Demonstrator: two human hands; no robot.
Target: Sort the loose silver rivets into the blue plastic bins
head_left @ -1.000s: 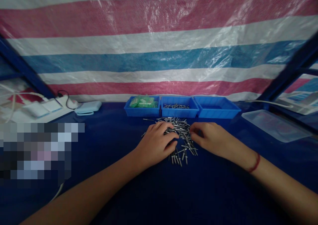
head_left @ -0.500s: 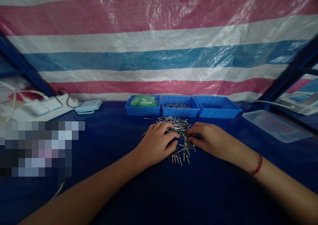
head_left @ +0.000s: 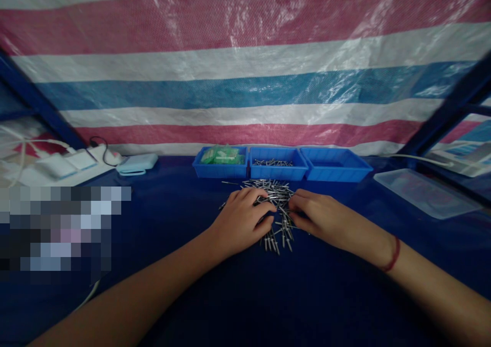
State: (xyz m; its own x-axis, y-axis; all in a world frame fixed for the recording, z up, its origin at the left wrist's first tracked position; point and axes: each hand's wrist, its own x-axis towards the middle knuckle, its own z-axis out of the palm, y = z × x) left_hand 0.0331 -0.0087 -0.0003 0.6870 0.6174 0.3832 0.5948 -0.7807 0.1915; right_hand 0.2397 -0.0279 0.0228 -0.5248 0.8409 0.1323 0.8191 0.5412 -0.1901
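A pile of silvery blind rivets (head_left: 282, 189) lies on the dark blue tabletop, with several laid side by side at its near edge. My left hand (head_left: 241, 216) rests on the pile's left side, palm down. Its fingers are bent but apart, and the thumb and forefinger stand clear of each other. At the right edge of the pile is my right hand (head_left: 320, 214), fingers curled in and touching the rivets. Its fingertips are pinched on a rivet, largely hidden by the hand. One rivet pokes out beneath the right thumb.
Behind the pile stand three blue bins: one with green plastic packets (head_left: 222, 155), a middle bin (head_left: 278, 172) with rivets, and a right bin (head_left: 337, 172). A clear plastic lid (head_left: 425, 193) lies right. Left are a light blue case (head_left: 137, 164) and a white power strip (head_left: 72, 168).
My right hand has shifted slightly left and down, its fingers drawing closer together at the rivets. My left hand has stayed almost still on the pile.
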